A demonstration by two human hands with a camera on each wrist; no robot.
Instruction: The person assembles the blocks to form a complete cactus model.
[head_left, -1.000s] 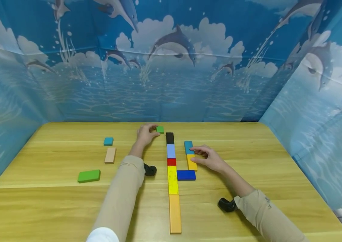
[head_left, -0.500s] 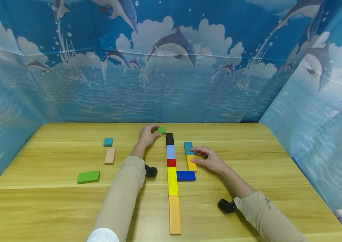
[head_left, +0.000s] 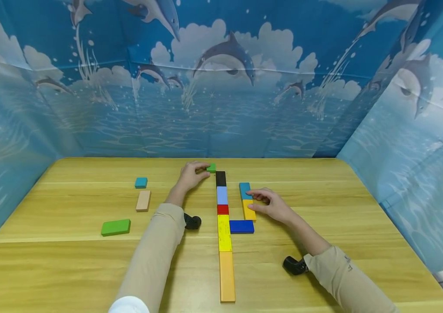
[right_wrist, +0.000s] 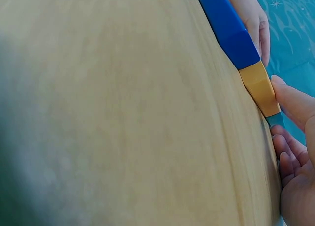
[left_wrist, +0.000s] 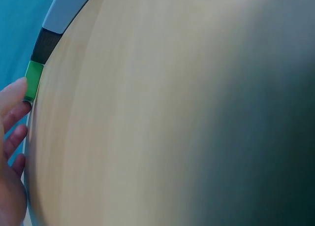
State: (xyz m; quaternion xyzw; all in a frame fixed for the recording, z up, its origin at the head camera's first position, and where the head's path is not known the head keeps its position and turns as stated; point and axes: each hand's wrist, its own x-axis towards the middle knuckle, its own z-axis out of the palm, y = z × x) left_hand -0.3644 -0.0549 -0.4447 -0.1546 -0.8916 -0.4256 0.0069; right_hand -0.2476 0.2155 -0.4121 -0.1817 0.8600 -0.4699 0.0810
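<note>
In the head view my left hand point(head_left: 193, 174) pinches one end of a small green block point(head_left: 211, 168) between thumb and index finger. The left wrist view shows the green block point(left_wrist: 34, 80) end to end with the black block point(head_left: 220, 178). My right hand point(head_left: 271, 204) rests along the right side of a short column. Its thumb touches the yellow-orange block point(head_left: 248, 210) and its forefinger the teal block point(head_left: 245, 191); the other fingers are loosely bent. A dark blue block point(head_left: 242, 226) joins that column to the long middle row.
Below the black block run a light blue block point(head_left: 222, 195), a red block point(head_left: 223, 209), a bright yellow stretch point(head_left: 224, 232) and a long orange block point(head_left: 227, 277). At left lie a small teal block point(head_left: 141, 182), a tan block point(head_left: 143, 201) and a larger green block point(head_left: 115, 227).
The small green block has slid right with my left fingers, toward the far end of the black block. My right hand and the other blocks have stayed in place.
</note>
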